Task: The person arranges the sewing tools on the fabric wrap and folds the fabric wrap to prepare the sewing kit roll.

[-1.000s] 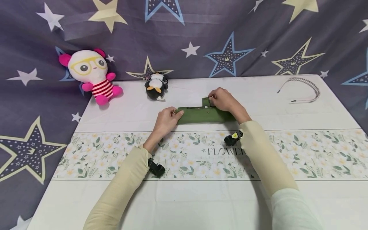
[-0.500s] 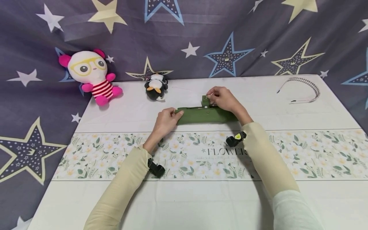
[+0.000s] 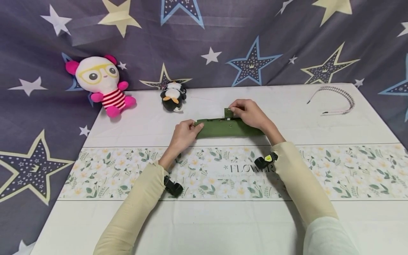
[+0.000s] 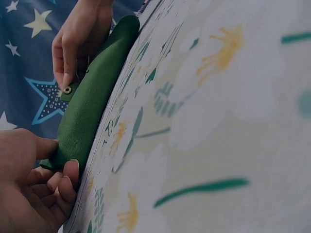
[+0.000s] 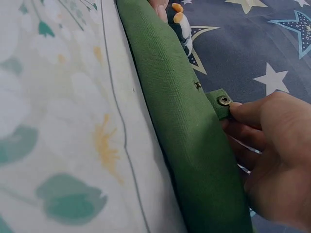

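Note:
A long green fabric pouch lies crosswise on the table, behind the floral band. At its left end my left hand pinches the fabric between thumb and fingers. My right hand pinches the small strap tab that sticks up from the pouch's back edge. A metal snap ring shows on that tab in the right wrist view. Its matching stud sits on the pouch's front face, apart from the tab. The right end of the pouch is partly hidden behind my right hand and wrist.
A pink and white plush toy sits at the back left, with a small penguin plush to its right. A headband lies at the back right. The starry curtain hangs behind the table.
My right hand rose slightly with the tab, then came back down, and its wrist has shifted a little right and nearer. The left hand and pouch stay put.

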The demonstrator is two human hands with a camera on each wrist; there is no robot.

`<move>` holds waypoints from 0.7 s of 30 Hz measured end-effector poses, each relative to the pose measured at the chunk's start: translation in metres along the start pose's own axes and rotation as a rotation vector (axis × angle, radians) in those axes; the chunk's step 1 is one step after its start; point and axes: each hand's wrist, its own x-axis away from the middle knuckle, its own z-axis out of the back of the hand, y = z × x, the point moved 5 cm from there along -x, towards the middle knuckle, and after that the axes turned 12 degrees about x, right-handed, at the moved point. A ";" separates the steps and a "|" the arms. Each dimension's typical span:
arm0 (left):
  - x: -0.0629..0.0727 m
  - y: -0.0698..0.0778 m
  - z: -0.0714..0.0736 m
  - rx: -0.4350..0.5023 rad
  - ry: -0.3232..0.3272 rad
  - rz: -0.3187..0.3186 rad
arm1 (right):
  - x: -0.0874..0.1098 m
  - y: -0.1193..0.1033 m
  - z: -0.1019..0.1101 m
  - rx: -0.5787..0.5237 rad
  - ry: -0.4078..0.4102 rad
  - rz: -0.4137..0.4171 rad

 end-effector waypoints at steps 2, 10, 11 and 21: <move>0.000 0.000 0.000 0.001 0.001 -0.003 | 0.002 -0.001 0.000 -0.007 0.011 0.007; 0.001 0.002 -0.001 0.020 0.001 0.022 | 0.013 -0.002 0.001 -0.058 0.029 0.012; 0.001 0.001 -0.001 0.021 0.001 0.023 | 0.014 -0.002 0.001 -0.060 0.028 0.015; 0.001 0.002 -0.001 0.012 0.011 0.023 | 0.029 -0.004 -0.001 -0.038 0.066 0.077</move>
